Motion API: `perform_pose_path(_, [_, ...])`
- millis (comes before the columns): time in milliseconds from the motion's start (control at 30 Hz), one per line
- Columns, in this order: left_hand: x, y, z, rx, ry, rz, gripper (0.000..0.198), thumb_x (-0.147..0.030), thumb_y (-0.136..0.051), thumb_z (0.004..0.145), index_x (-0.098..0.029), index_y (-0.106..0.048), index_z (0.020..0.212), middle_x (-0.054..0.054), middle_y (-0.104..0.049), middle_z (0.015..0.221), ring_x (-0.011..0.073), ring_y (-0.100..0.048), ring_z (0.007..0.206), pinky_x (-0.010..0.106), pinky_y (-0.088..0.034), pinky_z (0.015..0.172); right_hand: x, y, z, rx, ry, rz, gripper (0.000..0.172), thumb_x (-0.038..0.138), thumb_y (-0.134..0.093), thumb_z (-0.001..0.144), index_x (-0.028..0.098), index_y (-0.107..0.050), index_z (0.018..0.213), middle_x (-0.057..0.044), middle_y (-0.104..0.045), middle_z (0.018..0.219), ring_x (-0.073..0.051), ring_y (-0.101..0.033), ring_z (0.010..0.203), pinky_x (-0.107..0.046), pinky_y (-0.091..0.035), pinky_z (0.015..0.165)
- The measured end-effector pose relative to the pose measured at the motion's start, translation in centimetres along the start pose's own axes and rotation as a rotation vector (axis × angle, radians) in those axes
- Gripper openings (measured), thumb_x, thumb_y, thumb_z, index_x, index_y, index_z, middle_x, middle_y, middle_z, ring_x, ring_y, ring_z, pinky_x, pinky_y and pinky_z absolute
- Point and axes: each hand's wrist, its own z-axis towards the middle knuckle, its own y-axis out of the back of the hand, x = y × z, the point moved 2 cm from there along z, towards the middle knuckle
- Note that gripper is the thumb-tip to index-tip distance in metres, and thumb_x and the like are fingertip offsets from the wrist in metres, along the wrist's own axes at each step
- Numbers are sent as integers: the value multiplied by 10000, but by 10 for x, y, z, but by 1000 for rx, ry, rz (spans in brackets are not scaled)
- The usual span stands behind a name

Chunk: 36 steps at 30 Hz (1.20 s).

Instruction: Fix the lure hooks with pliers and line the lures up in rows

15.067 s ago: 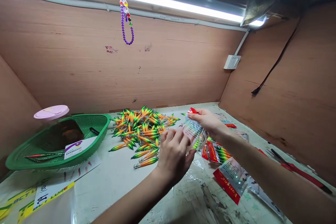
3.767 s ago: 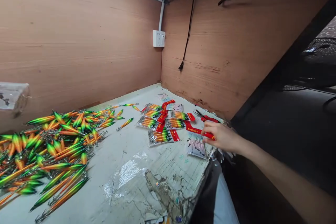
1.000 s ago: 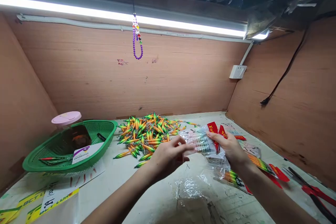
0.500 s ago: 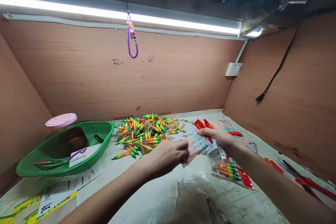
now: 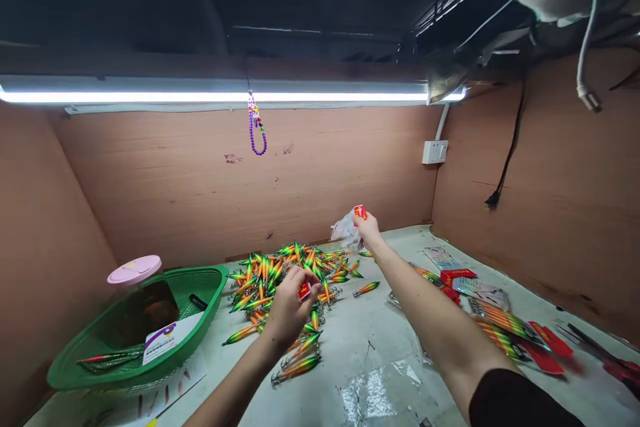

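Note:
Many green, yellow and orange fishing lures (image 5: 263,273) with hooks at one end lie heaped on the table. My left hand (image 5: 293,303) is over the front of the heap, fingers curled round a small red printed piece (image 5: 305,290); the rest of it is hidden. Farther back, my right hand (image 5: 369,230) is raised at the heap's far right, pinching clear plastic bags (image 5: 346,230) with red printed tops. Beneath my right forearm lies a single loose lure (image 5: 367,289). A few more lures (image 5: 303,368) lie in front, near my left wrist.
On the left stands a green basket (image 5: 215,293) holding a pink-lidded jar (image 5: 134,269) and a card. Bagged lures (image 5: 505,320) and red-handled scissors (image 5: 623,373) lie at the right. A beaded string (image 5: 257,137) hangs below the lamp. Clear tape (image 5: 375,390) covers the table front.
My hands have separated. The right one has moved up and back with the plastic bags, while the left has gone to the heap. My view has tilted upward.

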Motion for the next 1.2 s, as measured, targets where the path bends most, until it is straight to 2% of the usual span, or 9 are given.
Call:
perform_pose_path(167, [-21,11,-13,78,-60,13,179,-260,-483,931,-211,-584,792,51,-633,799,178,-620,724,279,-517,664,17,-22,10,111,151,-368,339,351,-637,959,171,-614,1245,-80,-639,1247,-235,-659,1043,-439,-568,871])
perform_pose_path(300, [-25,5,-14,139,-58,31,173,-261,-479,924,-208,-583,796,60,-637,802,184,-625,715,285,-517,654,49,-14,14,114,292,-651,327,359,-629,963,168,-622,1228,-75,-648,1229,-235,-661,1034,-435,-567,870])
perform_pose_path(400, [-23,-2,-17,218,-35,43,169,-265,-484,918,-208,-579,790,66,-641,806,196,-632,725,298,-517,665,77,22,14,105,378,-886,329,358,-626,965,171,-618,1235,-80,-640,1246,-237,-655,1051,-443,-561,883])
perform_pose_path(533, [-16,-14,-20,330,-1,50,177,-259,-468,920,-211,-572,785,71,-651,828,210,-645,747,310,-515,679,99,98,-4,197,405,-1244,304,343,-624,967,183,-624,1225,-85,-631,1266,-228,-648,1064,-441,-556,894])
perform_pose_path(700, [-22,-60,-12,475,10,123,144,-210,-474,915,-206,-579,818,78,-667,915,211,-663,788,305,-510,688,79,170,-54,515,255,-1644,298,343,-632,963,176,-625,1210,-75,-661,1183,-205,-671,982,-412,-573,841])
perform_pose_path(833, [-39,-106,0,520,-13,142,104,-128,-546,849,-210,-610,850,70,-683,960,206,-672,786,290,-499,675,43,188,-101,809,132,-1812,279,350,-632,964,174,-641,1179,-74,-669,1172,-198,-673,972,-405,-574,839])
perform_pose_path(933, [-52,-132,8,531,-25,132,109,-113,-571,835,-211,-617,844,71,-691,957,206,-678,776,284,-487,662,21,192,-127,935,92,-1874,271,343,-651,952,157,-652,1149,-76,-678,1147,-203,-676,975,-414,-569,853])
perform_pose_path(1067, [-59,-146,14,515,-30,115,92,-126,-599,823,-216,-616,816,56,-687,909,200,-675,765,271,-473,643,8,195,-135,941,114,-1839,253,331,-639,960,154,-658,1141,-87,-678,1157,-201,-673,988,-407,-563,870])
perform_pose_path(1200, [-55,-141,14,455,-28,81,83,-141,-579,840,-215,-614,826,47,-677,895,188,-666,736,269,-485,636,25,198,-114,778,169,-1698,234,330,-624,969,164,-658,1130,-76,-679,1145,-197,-670,979,-410,-562,866])
